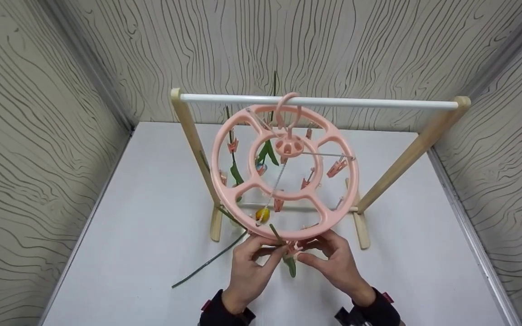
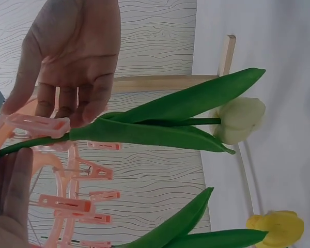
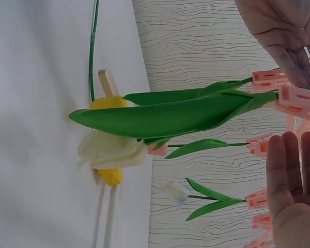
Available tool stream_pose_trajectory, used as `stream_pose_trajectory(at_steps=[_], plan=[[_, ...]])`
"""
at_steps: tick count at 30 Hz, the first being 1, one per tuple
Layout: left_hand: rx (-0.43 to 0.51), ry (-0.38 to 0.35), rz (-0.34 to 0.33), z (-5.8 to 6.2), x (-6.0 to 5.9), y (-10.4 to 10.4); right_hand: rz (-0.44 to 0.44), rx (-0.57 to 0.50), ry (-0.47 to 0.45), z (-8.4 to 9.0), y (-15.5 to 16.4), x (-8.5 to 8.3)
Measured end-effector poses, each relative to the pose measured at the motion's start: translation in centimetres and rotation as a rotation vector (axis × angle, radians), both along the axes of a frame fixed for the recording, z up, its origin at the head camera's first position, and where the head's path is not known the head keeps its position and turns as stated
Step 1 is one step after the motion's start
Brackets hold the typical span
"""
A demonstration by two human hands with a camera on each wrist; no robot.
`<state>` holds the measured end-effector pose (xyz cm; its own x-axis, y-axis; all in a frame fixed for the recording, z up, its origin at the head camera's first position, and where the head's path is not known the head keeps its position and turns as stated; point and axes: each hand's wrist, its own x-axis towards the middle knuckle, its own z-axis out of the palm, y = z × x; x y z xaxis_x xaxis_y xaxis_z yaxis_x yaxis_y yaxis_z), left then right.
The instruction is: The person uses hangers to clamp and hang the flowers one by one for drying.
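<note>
A white tulip [image 2: 240, 120] with long green leaves is hanging at frame centre; the left hand [image 1: 248, 267] and right hand [image 1: 333, 260] are pinching its stem at a pink clip [image 2: 39, 125].

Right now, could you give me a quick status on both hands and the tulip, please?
Left hand pinches stem. Right hand at pink clip. White tulip hangs head-down from round clip hanger. Loose stem on table nearby.

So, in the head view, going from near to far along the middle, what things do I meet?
Hands, left and right → near rim of the pink clip hanger → yellow tulip → hanger hub → white rail → back wall.
</note>
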<state>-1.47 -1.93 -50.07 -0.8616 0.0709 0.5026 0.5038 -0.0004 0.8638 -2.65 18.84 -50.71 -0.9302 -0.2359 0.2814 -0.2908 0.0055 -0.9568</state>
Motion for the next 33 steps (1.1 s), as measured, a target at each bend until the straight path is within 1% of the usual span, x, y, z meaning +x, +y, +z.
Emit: stream_pose_trajectory(at_steps=[4, 10, 18, 23, 25, 33], plan=[[0.002, -0.014, -0.005, -0.1, -0.1, 0.0, 0.001, 0.037, 0.001, -0.8, 1.0, 0.1], [0.012, -0.049, 0.001, -0.2, -0.2, 0.0, -0.024, 0.083, -0.001, -1.7, 2.3, 0.1], [0.003, -0.072, -0.007, -0.4, -0.5, 0.1, -0.098, 0.137, -0.007, -2.2, 3.8, 0.0], [0.009, -0.122, -0.006, -0.4, -0.5, 0.3, -0.123, 0.127, 0.01, -2.5, 4.3, 0.1], [0.014, -0.123, -0.009, -0.4, -0.6, 0.3, -0.133, 0.121, 0.018, -2.6, 4.4, 0.1], [0.02, -0.091, -0.019, -0.6, -0.9, 0.4, -0.178, 0.111, 0.041, -2.7, 4.6, 0.2]])
